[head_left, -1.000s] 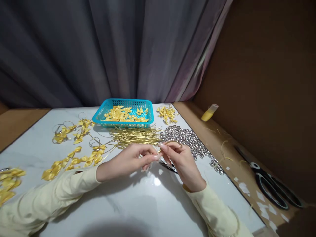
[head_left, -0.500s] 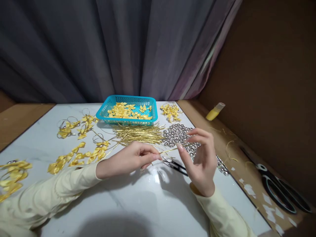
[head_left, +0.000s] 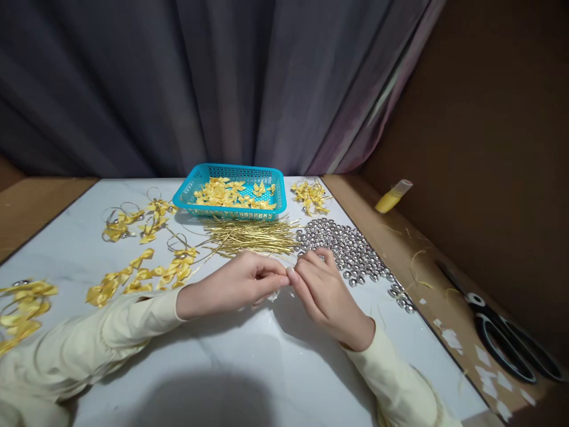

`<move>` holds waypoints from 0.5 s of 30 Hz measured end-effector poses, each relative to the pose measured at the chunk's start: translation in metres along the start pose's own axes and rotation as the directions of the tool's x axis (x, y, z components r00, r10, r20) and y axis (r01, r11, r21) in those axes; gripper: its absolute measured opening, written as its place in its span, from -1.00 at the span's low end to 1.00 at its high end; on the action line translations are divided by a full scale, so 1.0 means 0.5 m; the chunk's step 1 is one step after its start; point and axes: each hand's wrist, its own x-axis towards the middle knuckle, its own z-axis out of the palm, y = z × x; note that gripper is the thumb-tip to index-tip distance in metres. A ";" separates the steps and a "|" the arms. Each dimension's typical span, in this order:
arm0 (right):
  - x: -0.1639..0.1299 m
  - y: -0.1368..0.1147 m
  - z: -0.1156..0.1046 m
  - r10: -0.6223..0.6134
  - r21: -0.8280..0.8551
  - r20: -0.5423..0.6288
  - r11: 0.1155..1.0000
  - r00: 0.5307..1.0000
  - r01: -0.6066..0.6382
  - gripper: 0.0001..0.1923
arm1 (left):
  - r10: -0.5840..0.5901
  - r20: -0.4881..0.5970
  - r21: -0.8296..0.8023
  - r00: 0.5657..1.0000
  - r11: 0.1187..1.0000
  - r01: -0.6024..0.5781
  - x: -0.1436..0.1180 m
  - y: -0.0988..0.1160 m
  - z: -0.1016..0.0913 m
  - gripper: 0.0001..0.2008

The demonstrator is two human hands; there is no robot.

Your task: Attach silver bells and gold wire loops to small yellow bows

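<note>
My left hand (head_left: 235,284) and my right hand (head_left: 322,290) meet fingertip to fingertip over the white marble table (head_left: 249,362), just in front of a pile of thin gold strips (head_left: 253,237). Both pinch the same spot, where a gold strip is almost hidden between the fingers. A heap of small silver bells (head_left: 351,252) lies just beyond my right hand. Finished yellow ribbon bows (head_left: 142,273) trail off beyond my left forearm. Both sleeves are pale yellow.
A turquoise basket (head_left: 231,213) of yellow bows stands at the back centre, with more bows (head_left: 311,196) to its right and others (head_left: 22,302) at the far left. On the brown ledge at right lie black scissors (head_left: 511,350), a yellow glue bottle (head_left: 391,198) and paper scraps.
My right hand, lifted open half a second ago, has come back down and closed against my left fingertips. The small black snips seen then are now hidden under it.
</note>
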 end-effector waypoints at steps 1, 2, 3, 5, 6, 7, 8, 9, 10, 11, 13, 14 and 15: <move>0.000 0.001 0.002 -0.002 -0.004 0.000 1.000 1.000 0.002 -0.71 | 0.000 0.000 0.000 1.000 1.000 0.000 0.000 0.000 0.001 -0.75; 0.000 0.003 0.005 -0.003 -0.006 0.001 1.000 1.000 0.003 -0.71 | 0.001 0.000 -0.004 1.000 1.000 -0.001 0.000 0.000 0.001 -0.75; -0.001 0.004 0.007 -0.004 -0.004 0.003 1.000 1.000 0.004 -0.72 | 0.003 0.001 -0.008 1.000 1.000 -0.003 0.001 0.000 0.002 -0.75; -0.002 0.008 0.012 0.000 0.015 0.011 1.000 1.000 0.000 -0.73 | 0.012 0.006 -0.021 1.000 1.000 -0.012 0.001 0.000 0.002 -0.75; -0.003 0.009 0.014 0.004 0.036 0.016 0.999 1.000 -0.004 -0.73 | 0.016 0.010 -0.028 1.000 0.999 -0.016 0.001 -0.001 0.001 -0.75; -0.004 0.010 0.016 0.008 0.063 0.024 0.998 1.000 -0.010 -0.73 | 0.022 0.018 -0.039 1.000 0.999 -0.021 0.001 -0.002 0.001 -0.74; -0.005 0.011 0.017 0.014 0.095 0.033 0.995 0.999 -0.017 -0.73 | 0.027 0.030 -0.057 0.999 0.998 -0.025 0.001 -0.004 0.001 -0.75; -0.005 0.011 0.018 0.018 0.130 0.042 0.991 0.999 -0.024 -0.74 | 0.030 0.043 -0.079 0.999 0.996 -0.027 0.001 -0.005 0.000 -0.76; -0.005 0.011 0.018 0.022 0.168 0.052 0.985 0.998 -0.031 -0.74 | 0.031 0.058 -0.106 0.998 0.994 -0.024 0.001 -0.006 -0.001 -0.77; -0.005 0.010 0.017 0.025 0.207 0.059 0.978 0.998 -0.036 -0.75 | 0.028 0.075 -0.136 0.997 0.991 -0.018 0.001 -0.007 -0.002 -0.78; -0.005 0.007 0.014 0.030 0.285 0.068 0.957 0.997 -0.049 -0.76 | 0.019 0.117 -0.200 0.993 0.980 0.004 0.001 -0.008 -0.004 -0.79; -0.004 0.005 0.012 0.034 0.320 0.070 0.946 0.997 -0.055 -0.76 | 0.017 0.136 -0.230 0.991 0.973 0.015 0.001 -0.007 -0.005 -0.80; -0.004 0.003 0.009 0.040 0.350 0.073 0.935 0.997 -0.063 -0.76 | 0.019 0.151 -0.257 0.988 0.966 0.020 0.001 -0.007 -0.006 -0.81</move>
